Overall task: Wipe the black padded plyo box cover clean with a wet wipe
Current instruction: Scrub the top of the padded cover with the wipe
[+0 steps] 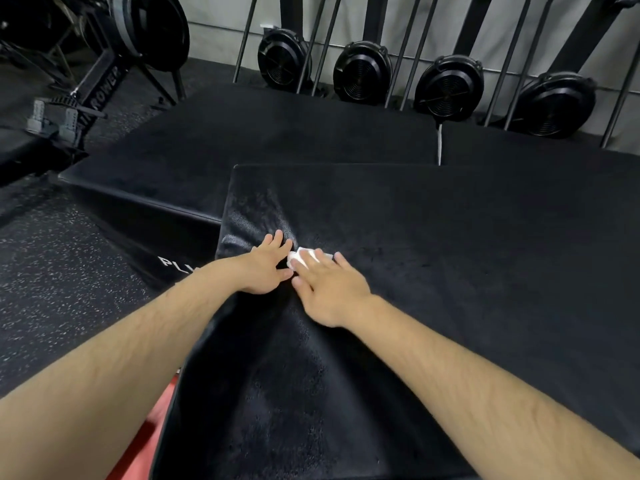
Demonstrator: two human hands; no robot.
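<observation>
Soft, bunchy-looking plyo box cover [450,254] gets pinned mid-frame by the flat left hand [266,270], wet wipe [302,255] pressed under the spread right hand [329,289].

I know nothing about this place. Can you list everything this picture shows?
plyo box cover: one, black, nearest the camera
wet wipe: one, white, on the cover towards its left edge
other padded boxes: two, black, behind the cover
round fan housings: four, black, in a row along the grey wall
rower: one, black, top left
floor: black with pale speckles, left
red surface: one patch, bottom left
left hand: flat on the cover, beside the wipe
right hand: presses the wipe with straight fingers
</observation>
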